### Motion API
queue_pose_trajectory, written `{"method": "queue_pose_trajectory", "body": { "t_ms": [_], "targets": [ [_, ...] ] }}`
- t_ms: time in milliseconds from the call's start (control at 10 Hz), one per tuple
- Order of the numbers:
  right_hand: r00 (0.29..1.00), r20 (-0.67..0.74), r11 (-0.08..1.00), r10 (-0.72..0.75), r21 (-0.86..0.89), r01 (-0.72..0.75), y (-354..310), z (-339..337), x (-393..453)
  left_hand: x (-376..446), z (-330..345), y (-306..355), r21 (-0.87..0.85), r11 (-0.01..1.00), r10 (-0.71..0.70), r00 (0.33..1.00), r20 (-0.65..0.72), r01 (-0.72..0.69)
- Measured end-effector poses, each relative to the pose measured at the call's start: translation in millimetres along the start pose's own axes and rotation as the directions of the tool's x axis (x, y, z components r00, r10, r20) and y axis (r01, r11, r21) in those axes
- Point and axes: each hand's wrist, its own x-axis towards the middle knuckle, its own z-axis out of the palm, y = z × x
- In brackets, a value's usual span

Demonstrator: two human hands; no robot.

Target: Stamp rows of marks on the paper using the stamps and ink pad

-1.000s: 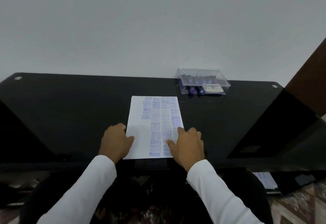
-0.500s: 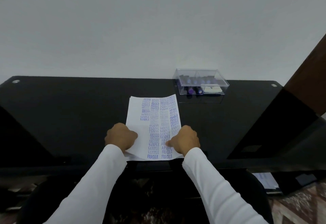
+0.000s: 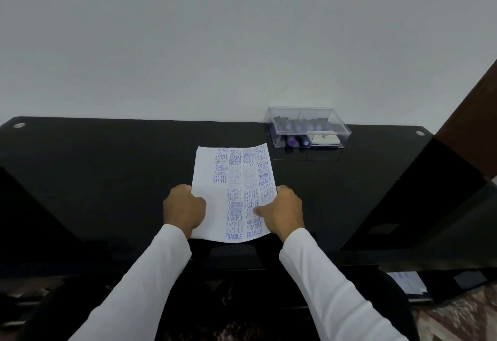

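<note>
Since a second ago the paper (image 3: 215,206) has been coming up off the counter (image 3: 107,168): it was lying flat under both hands, and now its near end is lifting and its sheet is bowing, the far edge curling upward. It is sitting at the middle of the counter's near edge, covered in columns of blue stamped words such as SAMPLE, FRAGILE, AIR MAIL and AMENDED, with a blank strip down its left side. The left hand (image 3: 183,209) is gripping the paper's left edge, fingers curled round it. The right hand (image 3: 281,213) is pinching the right edge, thumb lying on the printed face. Both arms are wearing white sleeves (image 3: 150,281). Toward the counter's far right corner a clear box (image 3: 309,125) is holding the stamps (image 3: 291,140), purple-capped, and a pale pad whose kind I cannot tell.
</note>
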Motion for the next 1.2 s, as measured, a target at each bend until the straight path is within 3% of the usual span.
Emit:
{"method": "queue_pose_trajectory", "body": {
  "t_ms": [300,600,900,1000,1200],
  "targets": [
    [0.991,-0.075,0.984,-0.112,0.134,0.121,-14,2,64,52,11,21,-0.092,0.992,0.088,0.995,-0.045,-0.092],
    [0.983,-0.113,0.978,-0.146,0.133,0.161,-34,15,139,128,35,42,-0.005,0.998,0.061,0.998,-0.009,-0.062],
    [0.989,-0.105,0.994,-0.105,-0.017,0.103,-26,22,177,156,42,56,0.109,0.994,0.008,0.999,0.051,-0.013],
    [0.978,-0.134,0.985,-0.159,-0.090,0.148,-27,29,172,151,38,59,0.134,0.991,0.009,1.000,-0.014,-0.007],
    [0.960,-0.028,0.895,-0.278,-0.370,0.248,-39,23,158,148,37,52,0.178,0.972,0.143,0.986,0.084,-0.156]
  ]
}}
